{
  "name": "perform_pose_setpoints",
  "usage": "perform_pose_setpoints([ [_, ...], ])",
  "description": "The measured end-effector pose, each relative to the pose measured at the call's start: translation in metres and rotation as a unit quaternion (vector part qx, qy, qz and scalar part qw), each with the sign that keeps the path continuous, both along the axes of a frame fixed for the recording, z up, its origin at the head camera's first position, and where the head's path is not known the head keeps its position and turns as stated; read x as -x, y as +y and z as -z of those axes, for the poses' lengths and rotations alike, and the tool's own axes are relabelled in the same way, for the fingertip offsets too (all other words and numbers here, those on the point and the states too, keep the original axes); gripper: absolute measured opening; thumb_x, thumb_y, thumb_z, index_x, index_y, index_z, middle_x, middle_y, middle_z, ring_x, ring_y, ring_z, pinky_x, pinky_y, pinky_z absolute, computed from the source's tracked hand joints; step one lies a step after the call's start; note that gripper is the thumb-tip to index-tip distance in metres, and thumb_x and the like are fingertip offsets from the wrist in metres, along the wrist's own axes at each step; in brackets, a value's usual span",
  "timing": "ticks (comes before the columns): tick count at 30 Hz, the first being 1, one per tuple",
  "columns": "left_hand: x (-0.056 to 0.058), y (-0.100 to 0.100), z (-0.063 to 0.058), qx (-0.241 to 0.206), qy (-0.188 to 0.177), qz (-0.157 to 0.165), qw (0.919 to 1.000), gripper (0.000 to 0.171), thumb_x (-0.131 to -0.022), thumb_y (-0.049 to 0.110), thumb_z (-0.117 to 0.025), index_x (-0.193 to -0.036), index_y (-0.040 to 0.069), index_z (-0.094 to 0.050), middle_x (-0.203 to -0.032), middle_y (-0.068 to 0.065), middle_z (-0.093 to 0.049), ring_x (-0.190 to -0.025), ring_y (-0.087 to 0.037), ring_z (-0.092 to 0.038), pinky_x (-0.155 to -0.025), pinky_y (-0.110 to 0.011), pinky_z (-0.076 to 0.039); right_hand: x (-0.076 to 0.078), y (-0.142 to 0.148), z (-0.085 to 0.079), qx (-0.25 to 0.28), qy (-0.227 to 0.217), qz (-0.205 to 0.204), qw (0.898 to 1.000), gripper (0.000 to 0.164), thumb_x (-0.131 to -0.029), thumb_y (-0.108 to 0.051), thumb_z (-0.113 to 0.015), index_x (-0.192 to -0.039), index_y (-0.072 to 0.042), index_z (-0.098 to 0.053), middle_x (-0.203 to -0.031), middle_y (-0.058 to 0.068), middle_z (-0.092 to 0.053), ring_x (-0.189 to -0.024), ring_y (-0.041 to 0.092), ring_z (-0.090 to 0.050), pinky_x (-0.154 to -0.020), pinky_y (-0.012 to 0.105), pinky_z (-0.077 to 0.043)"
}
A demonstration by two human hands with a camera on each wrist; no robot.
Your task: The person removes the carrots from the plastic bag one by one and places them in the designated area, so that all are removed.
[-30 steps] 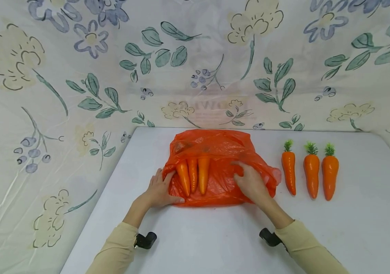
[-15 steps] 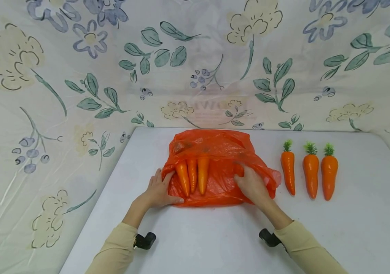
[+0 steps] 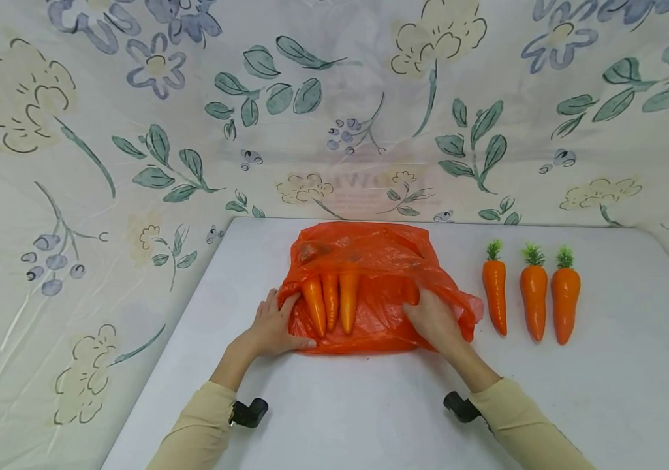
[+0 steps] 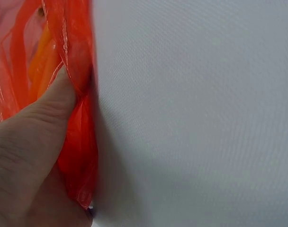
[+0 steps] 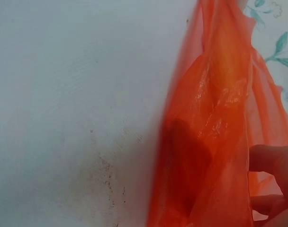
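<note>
An orange-red plastic bag (image 3: 378, 320) lies flat, its mouth towards the person. Three carrots (image 3: 331, 303) lie side by side in its mouth, tips pointing nearer; their upper ends are under the film. At the bag's left edge, my left hand (image 3: 275, 326) grips the film, thumb inside the mouth and fingers outside. In the left wrist view the thumb (image 4: 58, 99) presses against the bag's rim. My right hand (image 3: 434, 320) reaches into the bag's right half. Its fingertips are hidden under the film, beside an orange patch. In the right wrist view, fingers (image 5: 269, 161) pass behind the bag's edge.
Three more carrots with green tops stand in a row to the right of the bag: a left one (image 3: 495, 297), a middle one (image 3: 534, 300) and a right one (image 3: 566, 303). The white table (image 3: 357, 411) meets a floral cloth (image 3: 357, 85) behind.
My right hand's fingers have slid slightly deeper under the film and are now covered; a second ago they showed more. The left hand, the bag and the carrots stay in place.
</note>
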State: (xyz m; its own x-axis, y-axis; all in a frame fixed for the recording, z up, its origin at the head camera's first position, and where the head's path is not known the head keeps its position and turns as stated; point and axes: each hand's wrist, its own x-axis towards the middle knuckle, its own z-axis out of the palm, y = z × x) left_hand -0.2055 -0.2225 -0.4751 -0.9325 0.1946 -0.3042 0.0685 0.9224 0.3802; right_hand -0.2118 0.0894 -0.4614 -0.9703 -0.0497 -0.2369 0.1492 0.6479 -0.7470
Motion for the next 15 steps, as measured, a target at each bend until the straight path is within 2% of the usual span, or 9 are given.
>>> perform_pose_setpoints([
  [4,0.0001,-0.0002,0.0005,0.000,-0.001,0.000,1.0000,0.108,-0.077,0.052,-0.080,-0.155,0.005,-0.022,-0.159,-0.034,-0.006,-0.148,-0.048,0.001,-0.120,-0.060,-0.003,0.0001,0.0004,0.0012,-0.001,-0.002,-0.001,1.000,0.056,-0.094,-0.013,-0.062,-0.145,-0.003,-0.041,-0.114,0.013,-0.061,-0.085,0.023,-0.059,-0.073,0.031,-0.058],
  [9,0.0008,-0.0004,0.0014,0.001,0.000,-0.001,1.0000,0.109,-0.076,0.053,-0.079,-0.155,0.005,-0.022,-0.159,-0.033,-0.006,-0.149,-0.048,0.001,-0.120,-0.060,-0.003,-0.0007,0.0016,0.0033,0.012,-0.006,-0.008,1.000,0.066,-0.094,-0.013,-0.063,-0.151,-0.009,-0.031,-0.128,0.013,-0.056,-0.098,0.025,-0.057,-0.083,0.037,-0.058],
  [15,0.0012,-0.0006,0.0025,0.003,0.002,0.000,1.0000,0.108,-0.076,0.053,-0.079,-0.155,0.005,-0.022,-0.159,-0.033,-0.007,-0.149,-0.048,0.001,-0.120,-0.060,-0.003,-0.0008,0.0026,0.0052,0.012,-0.011,-0.018,1.000,0.061,-0.095,-0.014,-0.062,-0.149,-0.009,-0.034,-0.125,0.012,-0.058,-0.099,0.026,-0.057,-0.086,0.038,-0.057],
])
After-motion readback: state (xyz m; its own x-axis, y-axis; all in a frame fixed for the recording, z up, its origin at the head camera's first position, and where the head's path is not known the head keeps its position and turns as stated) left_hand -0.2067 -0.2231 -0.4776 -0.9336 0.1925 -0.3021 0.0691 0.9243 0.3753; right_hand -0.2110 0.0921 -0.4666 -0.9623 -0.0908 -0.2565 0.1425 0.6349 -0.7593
